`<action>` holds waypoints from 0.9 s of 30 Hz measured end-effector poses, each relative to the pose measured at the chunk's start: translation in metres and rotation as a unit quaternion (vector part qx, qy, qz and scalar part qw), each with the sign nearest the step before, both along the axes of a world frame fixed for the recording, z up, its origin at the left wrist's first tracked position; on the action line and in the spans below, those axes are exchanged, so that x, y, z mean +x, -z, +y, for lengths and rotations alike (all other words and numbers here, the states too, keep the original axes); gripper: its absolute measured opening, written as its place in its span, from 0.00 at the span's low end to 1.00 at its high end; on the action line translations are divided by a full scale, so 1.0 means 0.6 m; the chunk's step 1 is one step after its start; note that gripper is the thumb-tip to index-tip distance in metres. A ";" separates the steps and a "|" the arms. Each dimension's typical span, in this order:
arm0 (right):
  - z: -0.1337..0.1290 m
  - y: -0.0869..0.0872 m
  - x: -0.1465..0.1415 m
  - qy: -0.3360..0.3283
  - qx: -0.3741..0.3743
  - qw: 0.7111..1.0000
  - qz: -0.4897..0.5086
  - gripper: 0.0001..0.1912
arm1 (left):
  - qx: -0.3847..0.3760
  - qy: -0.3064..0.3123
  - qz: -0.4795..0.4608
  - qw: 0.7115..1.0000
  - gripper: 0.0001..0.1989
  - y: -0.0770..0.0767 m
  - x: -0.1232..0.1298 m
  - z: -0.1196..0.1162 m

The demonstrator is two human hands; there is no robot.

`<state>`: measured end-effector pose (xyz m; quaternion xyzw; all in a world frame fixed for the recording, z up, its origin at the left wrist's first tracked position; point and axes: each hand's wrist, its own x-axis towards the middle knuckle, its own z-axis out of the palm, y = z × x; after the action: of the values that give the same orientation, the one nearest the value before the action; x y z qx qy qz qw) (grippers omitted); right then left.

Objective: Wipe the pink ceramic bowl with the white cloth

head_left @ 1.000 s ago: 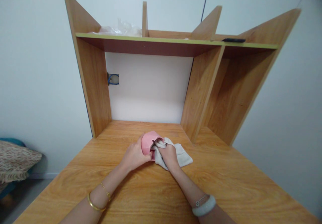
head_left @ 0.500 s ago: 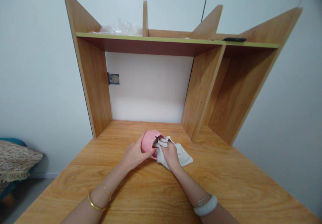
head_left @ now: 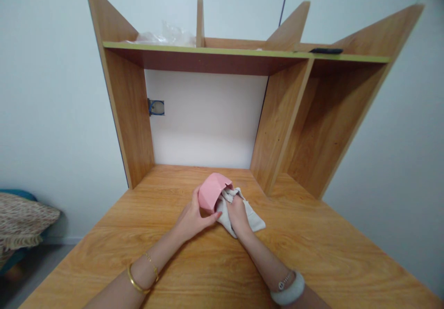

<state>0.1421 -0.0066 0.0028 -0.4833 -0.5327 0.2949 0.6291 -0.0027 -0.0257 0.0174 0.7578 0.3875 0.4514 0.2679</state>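
A pink faceted bowl-like container is tilted on its side above the wooden desk, its opening facing right. My left hand grips it from the left and below, the thumb near the rim. With its fingers closed on a light grey cloth, my right hand is at the opening. Part of the cloth is pushed inside the container, and the rest hangs out toward the desk on the right. The fingertips of my right hand are hidden by cloth.
A wooden shelf unit stands at the back of the desk. Clear plastic bags and a dark flat object lie on its upper shelf. A wall socket box shows at the back left. Patterned fabric is at the far left.
The pink container has turned and risen slightly, showing more of its outer side. My left hand has shifted its hold lower on it. The cloth and right hand have moved only slightly.
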 end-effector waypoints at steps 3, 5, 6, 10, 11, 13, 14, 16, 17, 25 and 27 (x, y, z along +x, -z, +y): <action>0.000 0.001 -0.005 -0.004 -0.001 1.000 -0.019 0.10 | 0.016 -0.031 0.049 0.998 0.39 -0.009 -0.005 -0.002; 0.000 0.003 -0.005 0.000 -0.018 0.999 -0.036 0.09 | 0.012 -0.043 0.078 0.996 0.40 -0.014 -0.008 -0.002; 0.000 0.003 -0.005 0.003 -0.026 0.999 -0.042 0.09 | 0.008 -0.049 0.087 0.995 0.41 -0.016 -0.009 -0.002; -0.002 -0.002 -0.001 0.015 -0.022 0.998 -0.059 0.09 | 0.005 -0.072 0.108 0.991 0.43 -0.018 -0.012 -0.001; -0.002 -0.004 0.000 0.016 -0.017 0.998 -0.064 0.09 | 0.005 -0.075 0.113 0.991 0.43 -0.018 -0.012 -0.001; -0.003 -0.008 0.002 0.017 -0.012 0.997 -0.074 0.10 | 0.006 -0.077 0.120 0.990 0.42 -0.019 -0.013 0.000; -0.003 -0.009 0.003 0.020 -0.012 0.996 -0.083 0.10 | 0.006 -0.077 0.124 0.989 0.42 -0.020 -0.013 0.000; -0.004 -0.010 0.006 0.033 -0.018 0.993 -0.108 0.10 | 0.009 -0.080 0.135 0.987 0.41 -0.022 -0.014 0.000; -0.004 -0.010 0.007 0.038 -0.021 0.992 -0.121 0.09 | 0.011 -0.084 0.142 0.986 0.41 -0.023 -0.014 0.000; -0.007 -0.010 0.012 0.063 -0.031 0.978 -0.194 0.09 | 0.032 -0.096 0.176 0.979 0.41 -0.024 -0.014 -0.001; -0.007 -0.011 0.012 0.067 -0.037 0.975 -0.210 0.09 | 0.035 -0.101 0.189 0.976 0.40 -0.024 -0.014 -0.001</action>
<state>0.1496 -0.0109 0.0093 -0.5922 -0.6077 0.1638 0.5032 -0.0109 -0.0260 0.0318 0.7950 0.4899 0.3384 0.1160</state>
